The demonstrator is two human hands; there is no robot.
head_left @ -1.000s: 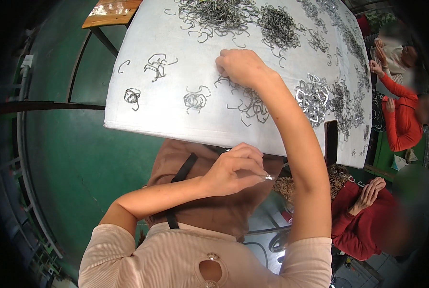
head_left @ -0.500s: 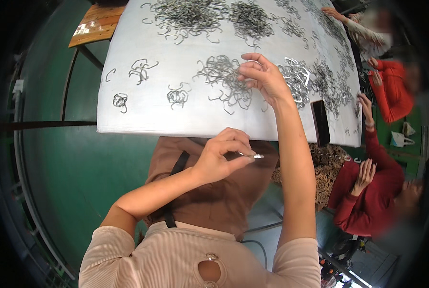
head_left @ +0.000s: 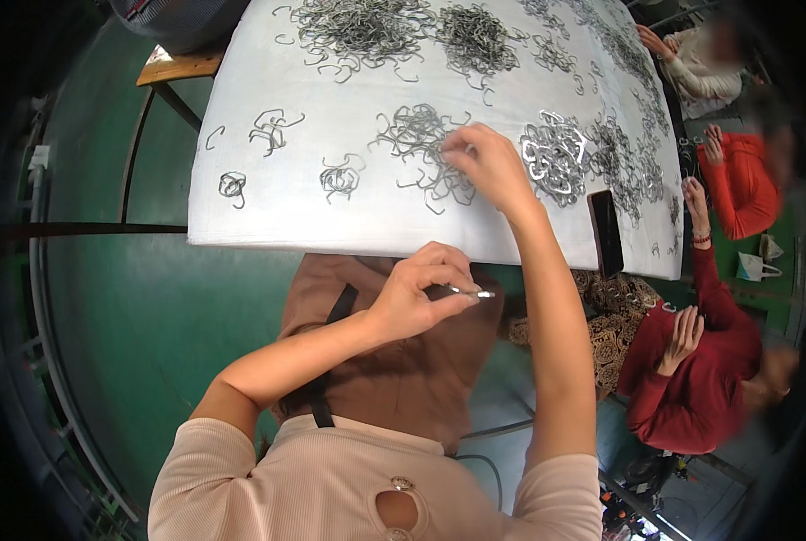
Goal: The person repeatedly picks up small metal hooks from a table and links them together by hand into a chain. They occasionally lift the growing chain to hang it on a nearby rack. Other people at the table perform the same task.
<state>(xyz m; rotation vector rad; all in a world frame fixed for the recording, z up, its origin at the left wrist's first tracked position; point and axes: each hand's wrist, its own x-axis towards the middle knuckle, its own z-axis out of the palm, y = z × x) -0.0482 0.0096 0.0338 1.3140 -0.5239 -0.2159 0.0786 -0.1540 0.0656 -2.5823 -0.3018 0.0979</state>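
My left hand [head_left: 425,284] is in front of the table edge, above my lap. Thumb and fingers pinch a small shiny metal piece [head_left: 482,294], its end sticking out past the fingertips. Over the table, my right hand [head_left: 489,167] reaches into a loose pile of bent, C-shaped metal wire pieces [head_left: 418,128]. Its fingertips are drawn together at the pile's right side; whether a piece is between them is hidden. Right of that hand is a heap of flatter, shinier metal pieces [head_left: 554,158].
Bigger wire heaps [head_left: 362,32] cover the far part of the white table [head_left: 277,221], with small clusters [head_left: 339,179] at left. A dark phone [head_left: 605,234] lies by the near right edge. Co-workers [head_left: 718,334] sit along the right side. A grey container [head_left: 182,22] stands on a wooden bench [head_left: 173,68].
My right hand has lowered toward the pile, its spread fingers now drawn together. My left hand stays put, still pinching the metal piece. A grey container has come into view at upper left.
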